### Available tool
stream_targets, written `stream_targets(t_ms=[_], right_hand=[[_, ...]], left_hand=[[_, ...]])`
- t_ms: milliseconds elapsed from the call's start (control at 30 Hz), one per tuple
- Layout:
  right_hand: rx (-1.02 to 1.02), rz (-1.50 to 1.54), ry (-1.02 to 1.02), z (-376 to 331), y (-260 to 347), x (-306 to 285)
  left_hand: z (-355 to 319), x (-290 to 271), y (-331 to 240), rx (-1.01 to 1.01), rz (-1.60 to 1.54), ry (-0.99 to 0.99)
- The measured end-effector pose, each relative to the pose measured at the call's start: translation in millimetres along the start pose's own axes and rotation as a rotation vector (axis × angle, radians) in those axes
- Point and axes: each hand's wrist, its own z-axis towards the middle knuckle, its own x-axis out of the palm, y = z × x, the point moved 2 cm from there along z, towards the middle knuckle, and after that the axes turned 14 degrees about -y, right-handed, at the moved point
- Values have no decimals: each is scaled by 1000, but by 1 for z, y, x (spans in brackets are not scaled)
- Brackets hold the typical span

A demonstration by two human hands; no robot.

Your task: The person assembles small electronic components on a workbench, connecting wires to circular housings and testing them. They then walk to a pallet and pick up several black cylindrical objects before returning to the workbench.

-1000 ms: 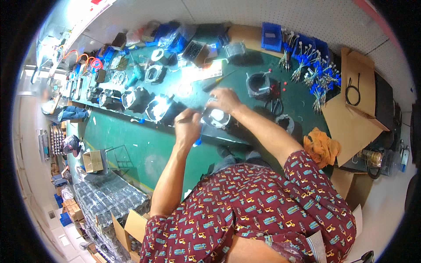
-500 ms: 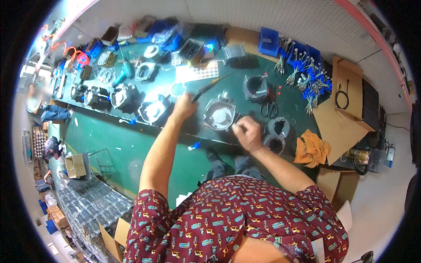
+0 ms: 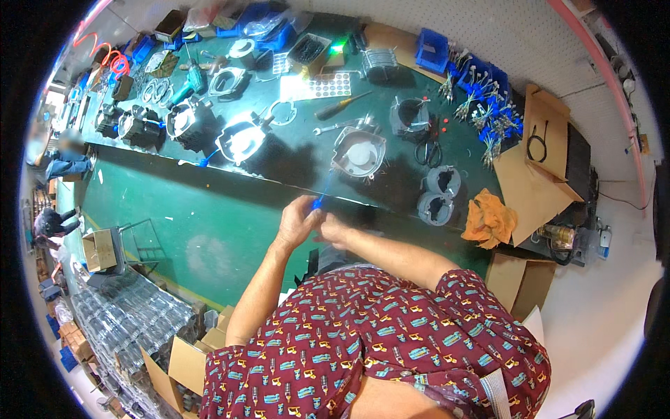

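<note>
- The blue connector sits at the fingertips, off the near edge of the workbench; it looks light and hard, probably plastic, best pinched by its sides.
- A thin lead appears to run from it to the metal housing; likely flexible, it would bear little tugging.
- The left hand has its fingers curled in, seemingly pinching the connector.
- The right hand meets it from the other side; its fingertips are hidden, so its grip cannot be told.
- The housing rests on the bench, apart from both hands; it looks rigid and fairly heavy, better held by its outer walls.
- Beyond it lie a wrench and a screwdriver, with scissors to the right.
</note>
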Motion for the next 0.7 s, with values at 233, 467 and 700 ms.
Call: stream_targets(t_ms=[233,467,700], right_hand=[[-238,-116,-23,-24,5,2],[-578,-583,28,-35,14,-17],[-864,-1143,48,-58,56,-25]], left_hand=[[-1,3,13,-119,-315,40],[-8,15,3,-349,-617,-1],[11,33,-3,-458,-915,-78]])
